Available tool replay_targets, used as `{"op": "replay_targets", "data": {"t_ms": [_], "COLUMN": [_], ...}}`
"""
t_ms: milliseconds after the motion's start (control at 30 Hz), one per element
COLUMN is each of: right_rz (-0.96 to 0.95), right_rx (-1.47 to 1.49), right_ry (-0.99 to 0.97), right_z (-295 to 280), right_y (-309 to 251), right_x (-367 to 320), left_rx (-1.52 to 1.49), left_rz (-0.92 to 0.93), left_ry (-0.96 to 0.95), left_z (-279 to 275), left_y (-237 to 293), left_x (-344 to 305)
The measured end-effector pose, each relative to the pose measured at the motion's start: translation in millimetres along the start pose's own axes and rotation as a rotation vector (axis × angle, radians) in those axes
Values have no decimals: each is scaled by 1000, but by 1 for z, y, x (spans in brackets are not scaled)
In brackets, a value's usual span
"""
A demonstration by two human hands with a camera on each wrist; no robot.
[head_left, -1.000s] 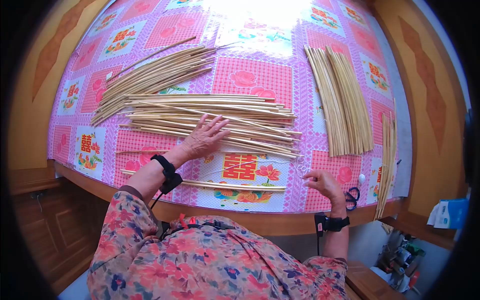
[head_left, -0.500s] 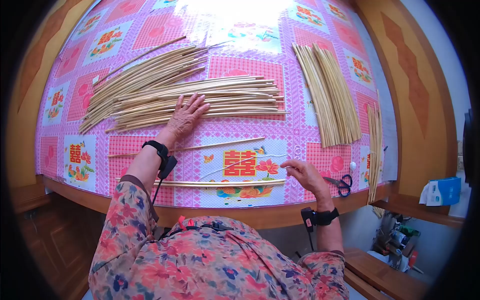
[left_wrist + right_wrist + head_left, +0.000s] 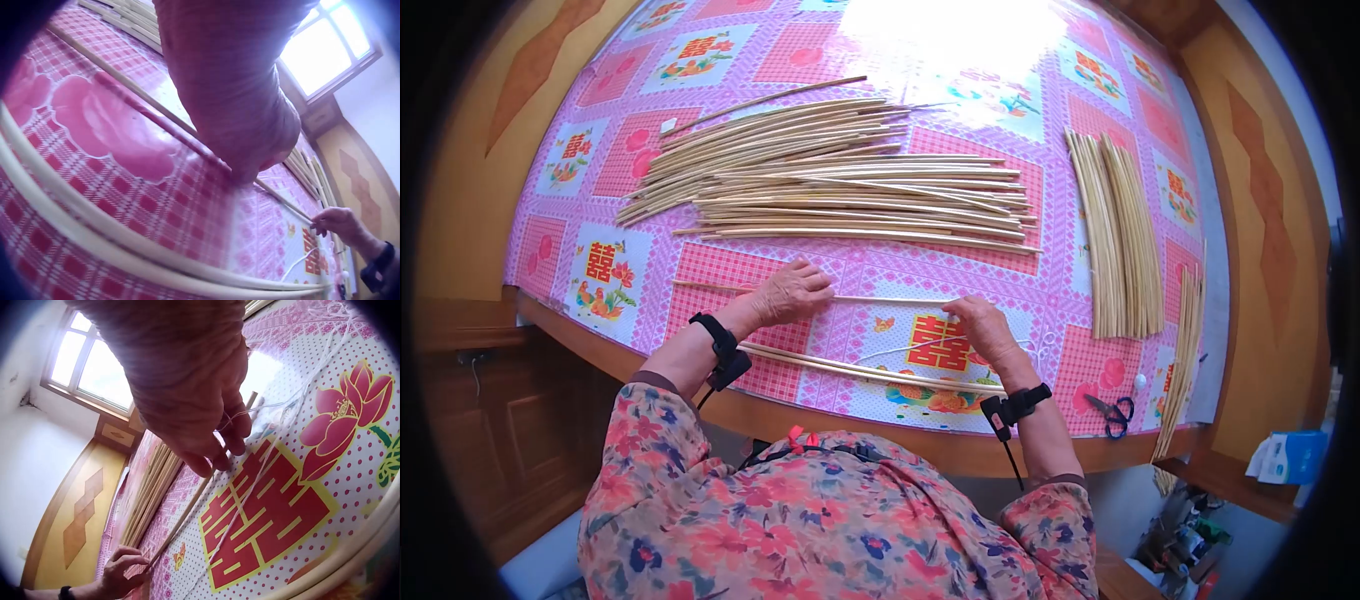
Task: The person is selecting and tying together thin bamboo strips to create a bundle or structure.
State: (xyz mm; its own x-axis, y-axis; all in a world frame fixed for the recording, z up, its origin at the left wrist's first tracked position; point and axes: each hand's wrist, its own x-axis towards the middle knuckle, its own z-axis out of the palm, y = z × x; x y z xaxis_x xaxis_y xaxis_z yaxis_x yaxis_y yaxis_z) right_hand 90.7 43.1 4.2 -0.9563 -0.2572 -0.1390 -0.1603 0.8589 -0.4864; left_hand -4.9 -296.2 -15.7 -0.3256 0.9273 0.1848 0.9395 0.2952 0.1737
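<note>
A single thin stick lies crosswise in front of the person. My left hand pinches it near its middle, the fingertips down at the tablecloth. Toward its right end my right hand has the same stick between thumb and fingers, as the right wrist view shows. A white string runs across the cloth below the stick, and a thin strand of it passes by the right fingers. Nearer the table edge lie a pair of pale sticks, parallel to the single one.
Beyond the hands lies a loose pile of sticks, overlapping a second, slanted pile. Another bundle stands lengthwise at the right, with a thinner bunch beside it. Dark-handled scissors lie near the right front edge of the patterned tablecloth.
My left hand has left the large pile, which was pushed farther away, and come down onto the single stick. The right hand has moved left to that stick's right end.
</note>
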Motion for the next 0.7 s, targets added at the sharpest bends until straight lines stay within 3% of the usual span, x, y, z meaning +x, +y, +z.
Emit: {"op": "replay_targets", "data": {"t_ms": [133,200,233,300,400,567,633,700], "right_rz": [25,29,-29,-68,-93,-31,-135,-116], "right_rx": [55,71,81,5,-142,-252,-345,-346], "right_ry": [62,165,235,193,154,164,172,185], "right_z": [6,3,3,1,-4,-12,-17,-23], "right_y": [12,13,15,14,21,24,20,15], "right_x": [11,15,17,11,0,-29,-30,-25], "left_rx": [4,16,58,117,136,128,128,109], "left_rz": [-135,-107,-183,-310,-278,-381,-379,-398], "left_ry": [-45,21,71,81,164,204,259,293], "left_z": [-17,-10,-6,-4,3,2,2,-2], "left_y": [-4,-21,-29,-41,-49,-30,-25,-17], "left_x": [-21,-17,-11,0,20,17,16,14]}}
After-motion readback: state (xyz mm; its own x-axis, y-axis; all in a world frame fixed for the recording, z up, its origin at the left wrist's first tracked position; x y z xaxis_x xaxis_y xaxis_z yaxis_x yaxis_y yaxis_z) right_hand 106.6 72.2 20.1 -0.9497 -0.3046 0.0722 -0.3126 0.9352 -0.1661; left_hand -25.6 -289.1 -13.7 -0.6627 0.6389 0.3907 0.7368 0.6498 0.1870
